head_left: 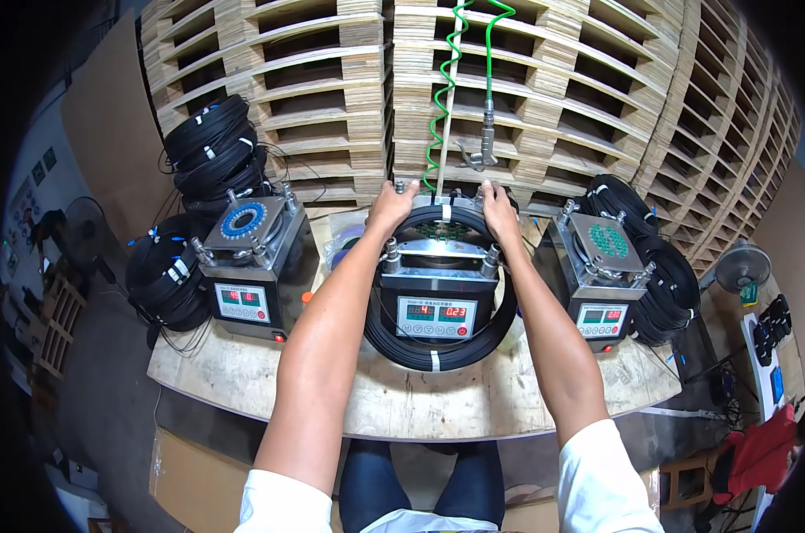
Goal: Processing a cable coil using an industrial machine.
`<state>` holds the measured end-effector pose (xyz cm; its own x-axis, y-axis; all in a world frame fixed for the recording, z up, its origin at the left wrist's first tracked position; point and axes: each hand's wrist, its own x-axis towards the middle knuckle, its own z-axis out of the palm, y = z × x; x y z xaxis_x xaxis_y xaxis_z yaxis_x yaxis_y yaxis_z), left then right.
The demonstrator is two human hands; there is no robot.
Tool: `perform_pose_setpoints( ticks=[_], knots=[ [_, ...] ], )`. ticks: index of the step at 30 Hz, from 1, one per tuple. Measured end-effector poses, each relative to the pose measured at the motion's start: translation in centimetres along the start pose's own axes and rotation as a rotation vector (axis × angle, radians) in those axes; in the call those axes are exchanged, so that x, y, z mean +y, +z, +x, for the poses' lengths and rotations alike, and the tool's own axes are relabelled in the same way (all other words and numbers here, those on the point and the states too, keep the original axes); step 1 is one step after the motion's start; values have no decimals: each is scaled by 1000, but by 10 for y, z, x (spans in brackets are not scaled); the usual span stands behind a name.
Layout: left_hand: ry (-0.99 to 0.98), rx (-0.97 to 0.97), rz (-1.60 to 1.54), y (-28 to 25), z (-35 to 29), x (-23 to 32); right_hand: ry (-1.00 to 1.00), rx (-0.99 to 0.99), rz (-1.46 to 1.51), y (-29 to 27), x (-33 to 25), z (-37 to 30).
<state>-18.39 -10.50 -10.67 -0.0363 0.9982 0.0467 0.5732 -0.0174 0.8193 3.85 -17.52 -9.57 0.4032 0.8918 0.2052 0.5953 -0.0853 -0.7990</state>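
A fibre polishing machine (433,284) with a black body and lit display stands in the middle of the table. A coil of black cable (433,360) loops around it, tied with white bands. Both arms reach past its sides to the far corners. My left hand (391,209) is closed at the back left metal knob (400,186). At the back right corner my right hand (500,211) closes on the matching knob (480,190). Green pieces show on the top plate (433,231), partly behind the coil and a metal bar. The near corner knobs (392,256) are untouched.
Similar machines stand left (242,266) with blue pieces and right (598,275) with green ones. Black cable coils (211,147) are stacked beside them. An air gun (487,142) hangs on a green hose above. Wooden pallets (313,98) rise behind the wooden table (402,417).
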Motion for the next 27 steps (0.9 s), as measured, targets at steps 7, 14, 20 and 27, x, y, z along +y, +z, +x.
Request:
perform_pose_setpoints(
  ticks=[7, 14, 20, 27],
  knots=[
    [62, -7, -47, 2, -14, 10, -34, -23, 11, -9, 2, -6],
    [69, 1, -17, 4, -1, 4, 34, -40, -24, -6, -1, -2],
    [19, 9, 40, 4, 4, 4, 28, -62, 21, -4, 3, 2],
    [106, -20, -81, -1, -10, 10, 19, -38, 11, -5, 3, 0]
  ],
)
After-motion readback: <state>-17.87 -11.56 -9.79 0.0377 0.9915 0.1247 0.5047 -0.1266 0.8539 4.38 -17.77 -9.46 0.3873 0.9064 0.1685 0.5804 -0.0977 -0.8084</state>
